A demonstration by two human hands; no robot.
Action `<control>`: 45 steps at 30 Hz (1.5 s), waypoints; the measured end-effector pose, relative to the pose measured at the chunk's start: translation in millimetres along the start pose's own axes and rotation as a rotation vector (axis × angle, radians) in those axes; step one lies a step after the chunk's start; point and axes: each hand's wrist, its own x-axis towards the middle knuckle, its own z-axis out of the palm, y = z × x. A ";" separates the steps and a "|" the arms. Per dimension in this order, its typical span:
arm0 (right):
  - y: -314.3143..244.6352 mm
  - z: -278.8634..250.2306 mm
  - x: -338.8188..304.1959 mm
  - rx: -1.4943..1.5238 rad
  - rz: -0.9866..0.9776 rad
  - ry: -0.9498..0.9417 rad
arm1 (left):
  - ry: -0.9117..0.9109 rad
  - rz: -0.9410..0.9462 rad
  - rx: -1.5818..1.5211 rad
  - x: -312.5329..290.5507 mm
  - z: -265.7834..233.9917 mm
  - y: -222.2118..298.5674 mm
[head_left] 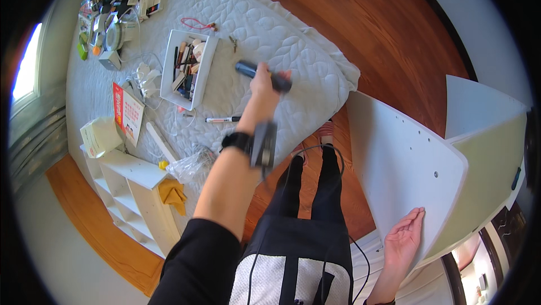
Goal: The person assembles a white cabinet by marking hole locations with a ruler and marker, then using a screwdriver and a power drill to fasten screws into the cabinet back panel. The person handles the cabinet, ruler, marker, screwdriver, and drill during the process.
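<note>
In my left hand (pixel 264 82) is a dark, cylindrical tool (pixel 248 69), gripped above the bed's near right part. Motion blurs it, so its exact kind is unclear. My right hand (pixel 404 239) lies palm up with its fingers stretched out against a large white panel (pixel 400 153), near its lower corner. Small dark holes dot the panel. It belongs to a white furniture piece with a pale greenish side (pixel 484 175). Left of the tool, a white box (pixel 209 74) on the bed holds makeup sticks, tubes and brushes. A marker pen (pixel 222 119) lies beside my left forearm.
The quilted bed (pixel 293 40) carries electronics and cables at the far left, a red-and-white leaflet (pixel 128 114), a clear plastic bag (pixel 191 164) and a red cord (pixel 197 23). A white shelf unit (pixel 127 192) stands lower left. A loose black cable (pixel 341 164) hangs before my legs.
</note>
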 end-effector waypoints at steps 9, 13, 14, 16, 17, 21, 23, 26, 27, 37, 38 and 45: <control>-14.8 8.2 25.5 -0.101 -0.034 0.015 | -0.768 0.003 1.107 -204.2 -48.8 -89.3; -27.0 8.6 38.3 -0.168 -0.050 0.004 | -0.988 0.013 1.473 -244.3 -43.1 -120.7; -29.6 9.1 39.6 -0.174 -0.049 -0.002 | -1.043 0.070 1.568 -247.4 -41.5 -127.1; -33.0 10.4 39.4 -0.199 -0.045 0.031 | -1.103 0.071 1.540 -251.2 -40.1 -136.4; -34.0 11.2 39.0 -0.194 -0.044 0.033 | -1.107 0.091 1.542 -252.0 -39.7 -140.5; -34.7 11.1 38.3 -0.183 -0.044 0.035 | -1.082 0.108 1.564 -252.9 -40.3 -146.2; -35.4 9.9 37.8 -0.189 -0.034 0.018 | -1.094 0.141 1.543 -253.0 -41.4 -146.8; -34.5 7.6 31.6 -0.242 0.017 -0.068 | -1.067 0.119 1.546 -254.4 -45.5 -147.4; -32.7 6.6 26.2 -0.281 0.047 -0.120 | -1.042 0.080 1.559 -255.3 -47.6 -147.5; -6.3 9.8 18.0 -0.456 0.094 -0.317 | -0.992 0.097 1.479 -263.6 -79.4 -138.7; -3.4 9.7 18.3 -0.426 0.117 -0.339 | -0.981 0.100 1.476 -263.2 -83.3 -137.6; 7.3 21.7 -19.3 -0.374 0.282 -0.336 | -0.897 0.054 1.375 -301.1 -110.4 -110.1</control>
